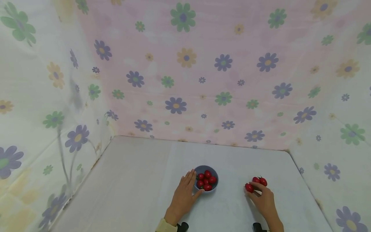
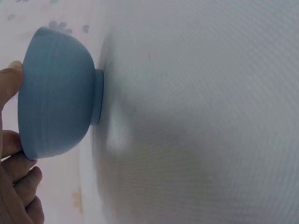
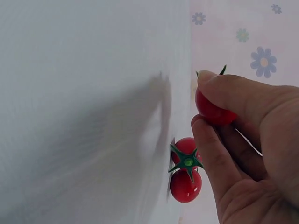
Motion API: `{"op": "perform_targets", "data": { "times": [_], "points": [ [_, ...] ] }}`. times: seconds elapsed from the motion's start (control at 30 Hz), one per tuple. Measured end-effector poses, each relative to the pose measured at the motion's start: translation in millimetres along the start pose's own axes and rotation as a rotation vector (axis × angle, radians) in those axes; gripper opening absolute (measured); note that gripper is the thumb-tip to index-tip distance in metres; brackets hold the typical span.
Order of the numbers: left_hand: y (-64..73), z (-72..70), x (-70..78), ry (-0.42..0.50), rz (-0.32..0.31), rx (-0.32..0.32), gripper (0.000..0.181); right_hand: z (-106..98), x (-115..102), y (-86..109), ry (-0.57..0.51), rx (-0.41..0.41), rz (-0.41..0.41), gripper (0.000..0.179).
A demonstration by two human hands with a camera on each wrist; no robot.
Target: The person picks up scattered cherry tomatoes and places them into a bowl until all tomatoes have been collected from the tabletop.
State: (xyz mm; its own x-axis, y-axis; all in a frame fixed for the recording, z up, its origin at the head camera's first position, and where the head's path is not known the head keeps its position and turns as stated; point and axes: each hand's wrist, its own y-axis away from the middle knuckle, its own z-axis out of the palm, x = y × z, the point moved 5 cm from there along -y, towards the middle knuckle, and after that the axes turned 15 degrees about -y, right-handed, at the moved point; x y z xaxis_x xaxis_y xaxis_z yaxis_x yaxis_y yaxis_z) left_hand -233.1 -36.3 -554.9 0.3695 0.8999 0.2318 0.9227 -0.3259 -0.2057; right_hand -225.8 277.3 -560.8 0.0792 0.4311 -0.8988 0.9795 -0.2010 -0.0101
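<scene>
My left hand [image 1: 182, 196] holds a blue bowl [image 1: 203, 168] at its rim, the thumb on the near side and the fingers along the left. In the left wrist view the bowl [image 2: 58, 95] stands upright on its foot. Several red cherry tomatoes [image 1: 207, 174] lie inside it. Off to the right, my right hand [image 1: 263, 199] pinches one cherry tomato [image 3: 212, 109] between thumb and fingers, just above the table. Beside those fingers, two more cherry tomatoes [image 3: 186, 185] rest on the table, one showing a green star-shaped stem.
A white-covered table [image 1: 139, 180] spreads under both hands. Flower-patterned cloth [image 1: 200, 71] hangs at the back, with more of it on the left and right sides. The bowl and the loose tomatoes stand apart, with white tabletop between them.
</scene>
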Motion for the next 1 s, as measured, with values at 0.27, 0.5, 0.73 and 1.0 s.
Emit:
{"op": "perform_targets", "data": {
  "times": [0.27,0.5,0.73,1.0],
  "points": [
    [-0.2,-0.2,-0.5,-0.003,0.002,0.005,0.075,4.5,-1.7,0.6,-0.054,-0.008,-0.021,0.045],
    [0.0,2.0,-0.5,-0.015,-0.002,-0.001,0.077,12.2,-3.4,0.7,-0.055,0.009,-0.066,0.046],
    [-0.4,3.2,-0.6,0.002,-0.005,-0.001,0.076,20.6,-10.9,4.4,-0.090,0.014,-0.119,0.046],
    [0.2,3.1,-1.2,-0.016,-0.001,0.002,0.075,31.2,-18.4,6.0,-0.127,0.015,-0.127,0.045]
  ]
}}
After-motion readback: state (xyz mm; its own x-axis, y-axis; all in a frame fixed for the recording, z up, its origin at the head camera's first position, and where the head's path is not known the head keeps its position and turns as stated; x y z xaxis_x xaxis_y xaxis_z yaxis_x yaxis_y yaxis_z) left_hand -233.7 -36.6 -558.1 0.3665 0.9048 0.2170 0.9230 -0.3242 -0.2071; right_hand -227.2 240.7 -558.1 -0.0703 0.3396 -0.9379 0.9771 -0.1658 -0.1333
